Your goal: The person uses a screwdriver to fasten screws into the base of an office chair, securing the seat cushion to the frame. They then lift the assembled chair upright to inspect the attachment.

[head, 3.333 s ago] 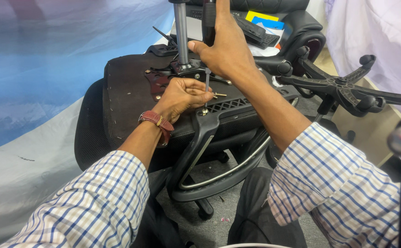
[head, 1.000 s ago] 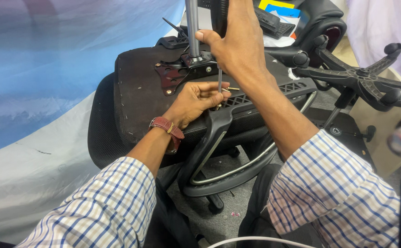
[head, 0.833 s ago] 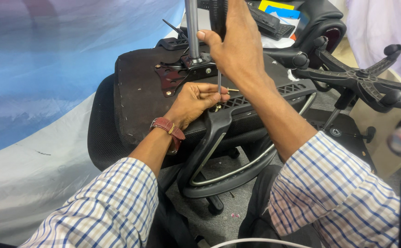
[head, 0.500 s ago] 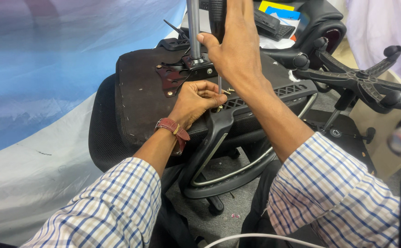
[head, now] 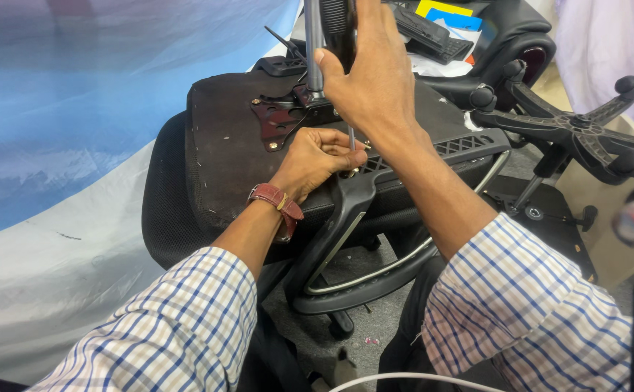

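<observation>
The right hand (head: 367, 80) grips a screwdriver (head: 340, 29) standing straight up. Just below it, the left hand (head: 317, 156) pinches the thin tip over a screw on the chair armrest (head: 353, 218). If the tool tilts, it might slip and poke those fingers.

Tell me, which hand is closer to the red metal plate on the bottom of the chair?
Left. The left hand sits just below and right of the red metal plate, fingers curled at the armrest bracket. The right hand is higher and further right, gripping the screwdriver.
</observation>
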